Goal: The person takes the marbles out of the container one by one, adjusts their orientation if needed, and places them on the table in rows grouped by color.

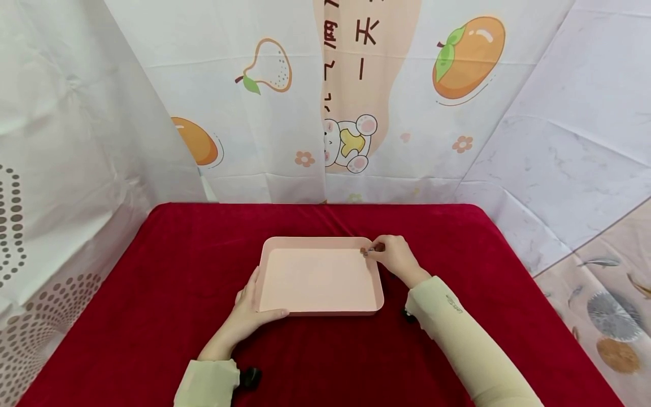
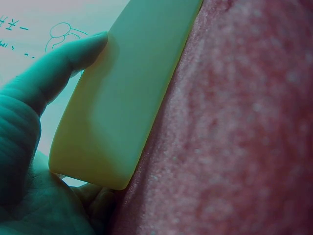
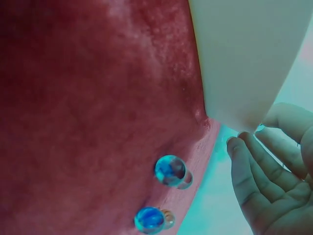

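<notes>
A shallow pink tray point(image 1: 317, 242) lies on the red cloth. My left hand point(image 1: 246, 310) grips its near left corner, thumb along the front rim and fingers down the left side. In the left wrist view the thumb point(image 2: 73, 58) presses the tray wall point(image 2: 122, 103). Over the tray's far right corner, my right hand point(image 1: 396, 257) pinches a small glass marble point(image 3: 260, 128), mostly hidden by the fingertips. Small brown and grey bits point(image 1: 363, 251) show just beside those fingertips. Blue glass marbles point(image 3: 170, 170) rest on the cloth outside the tray, near the right hand.
The red cloth point(image 1: 152, 294) covers the table all around the tray. Behind it hangs a white curtain point(image 1: 203, 73) printed with fruit and a bear. Clear, brownish marbles point(image 3: 167, 219) sit beside the blue ones in the right wrist view.
</notes>
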`<state>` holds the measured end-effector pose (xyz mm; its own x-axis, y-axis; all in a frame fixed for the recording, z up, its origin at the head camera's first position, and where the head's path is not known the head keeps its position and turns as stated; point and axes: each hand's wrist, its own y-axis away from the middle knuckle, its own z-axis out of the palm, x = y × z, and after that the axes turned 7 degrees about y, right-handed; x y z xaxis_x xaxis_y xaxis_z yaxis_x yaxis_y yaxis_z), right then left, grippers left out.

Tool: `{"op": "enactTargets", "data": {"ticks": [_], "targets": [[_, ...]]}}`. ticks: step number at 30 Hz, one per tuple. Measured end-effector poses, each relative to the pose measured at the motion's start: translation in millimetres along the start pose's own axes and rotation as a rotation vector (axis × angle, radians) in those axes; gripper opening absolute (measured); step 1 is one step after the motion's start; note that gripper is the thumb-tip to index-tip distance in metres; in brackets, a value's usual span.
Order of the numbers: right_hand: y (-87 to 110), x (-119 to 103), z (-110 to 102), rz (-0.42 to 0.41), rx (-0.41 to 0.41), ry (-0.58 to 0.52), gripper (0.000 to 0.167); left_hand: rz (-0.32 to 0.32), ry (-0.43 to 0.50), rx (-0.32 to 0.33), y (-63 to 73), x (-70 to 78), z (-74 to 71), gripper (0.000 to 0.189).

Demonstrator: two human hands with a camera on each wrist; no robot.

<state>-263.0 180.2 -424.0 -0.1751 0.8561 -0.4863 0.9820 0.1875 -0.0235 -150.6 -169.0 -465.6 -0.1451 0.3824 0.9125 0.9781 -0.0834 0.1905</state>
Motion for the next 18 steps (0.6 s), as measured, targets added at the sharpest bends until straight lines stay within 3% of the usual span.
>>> {"op": "enactTargets", "data": {"ticks": [10, 18], "targets": [[12.6, 8, -3, 0.024, 0.096, -0.111, 0.016, -0.014, 0.003, 0.001, 0.5, -0.1, 0.3, 0.127], [23.4, 20, -9, 0.051, 0.11, -0.206, 0.017, -0.006, 0.005, 0.001, 0.5, 0.4, 0.3, 0.127]]}}
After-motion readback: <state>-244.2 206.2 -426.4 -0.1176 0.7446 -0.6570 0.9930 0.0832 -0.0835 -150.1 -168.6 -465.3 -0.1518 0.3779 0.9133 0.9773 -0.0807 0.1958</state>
